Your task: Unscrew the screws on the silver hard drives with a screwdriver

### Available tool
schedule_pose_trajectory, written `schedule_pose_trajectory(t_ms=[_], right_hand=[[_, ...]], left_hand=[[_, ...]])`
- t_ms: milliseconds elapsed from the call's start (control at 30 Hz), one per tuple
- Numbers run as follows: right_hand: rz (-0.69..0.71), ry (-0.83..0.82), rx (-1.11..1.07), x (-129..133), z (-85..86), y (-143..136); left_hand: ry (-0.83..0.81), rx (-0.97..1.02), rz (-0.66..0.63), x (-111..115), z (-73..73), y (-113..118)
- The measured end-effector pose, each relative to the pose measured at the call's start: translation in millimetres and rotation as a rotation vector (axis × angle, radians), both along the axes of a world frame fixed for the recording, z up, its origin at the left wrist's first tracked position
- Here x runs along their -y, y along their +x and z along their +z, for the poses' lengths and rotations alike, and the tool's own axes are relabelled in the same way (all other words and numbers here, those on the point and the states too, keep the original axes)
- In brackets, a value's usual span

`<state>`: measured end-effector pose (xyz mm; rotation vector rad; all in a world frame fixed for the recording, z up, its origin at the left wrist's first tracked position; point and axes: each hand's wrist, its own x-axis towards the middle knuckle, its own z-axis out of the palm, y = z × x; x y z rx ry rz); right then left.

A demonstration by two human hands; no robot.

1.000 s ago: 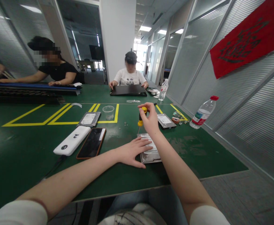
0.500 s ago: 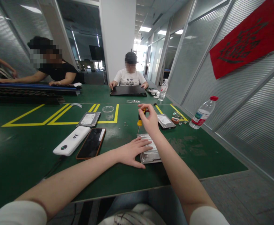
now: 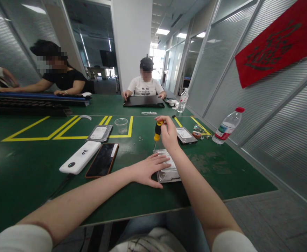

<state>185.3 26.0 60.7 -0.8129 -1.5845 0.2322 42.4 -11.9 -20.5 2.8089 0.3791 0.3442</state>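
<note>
A silver hard drive (image 3: 170, 176) lies on the green table near its front edge. My left hand (image 3: 148, 170) rests on the left part of the drive, palm down, its fingers spread. Above the drive's far side, my right hand (image 3: 167, 131) is closed on a black and yellow screwdriver (image 3: 158, 132). The screwdriver's shaft points down to the drive's far left corner, and its tip is too small to make out. Several tiny screws (image 3: 140, 139) are on the table left of the screwdriver.
Left are a phone (image 3: 102, 161), white power bank (image 3: 80, 157), second hard drive (image 3: 99, 133) and clear cup (image 3: 121, 126). Right are a third drive (image 3: 186, 135), tape roll (image 3: 196, 134) and bottle (image 3: 228, 126). Across the table, a person holds a black panel (image 3: 144, 102); another person sits left.
The fingers of my right hand have shifted round the screwdriver handle, which now shows more. My left hand and the drive have stayed in place.
</note>
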Motion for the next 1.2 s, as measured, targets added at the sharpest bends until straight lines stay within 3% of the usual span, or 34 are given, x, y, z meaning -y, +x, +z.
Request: schedule_pose_trajectory(t_ms=[267, 433, 700, 967, 1133, 1200], right_hand=[[0.037, -0.048, -0.078, -2.9, -3.8, -2.0], [-0.038, -0.017, -0.046, -8.2, -2.5, 3.1], [0.116, -0.120, -0.123, -11.5, -6.1, 0.7], [0.315, -0.275, -0.390, -12.2, -9.3, -3.0], [0.201, -0.300, -0.350, -13.7, -6.3, 3.2], [0.241, -0.339, -0.369, -15.2, -8.3, 3.5]], left_hand=[[0.005, -0.018, 0.004, 0.7, 1.7, -0.3], [0.016, -0.025, 0.005, 1.3, 2.8, -0.5], [0.015, -0.037, 0.009, 1.8, 3.6, -0.4], [0.025, -0.037, 0.006, 1.9, 5.1, 0.4], [0.017, -0.033, 0.001, 3.2, 7.4, 0.3], [0.014, -0.034, 0.002, 3.4, 7.6, 0.4]])
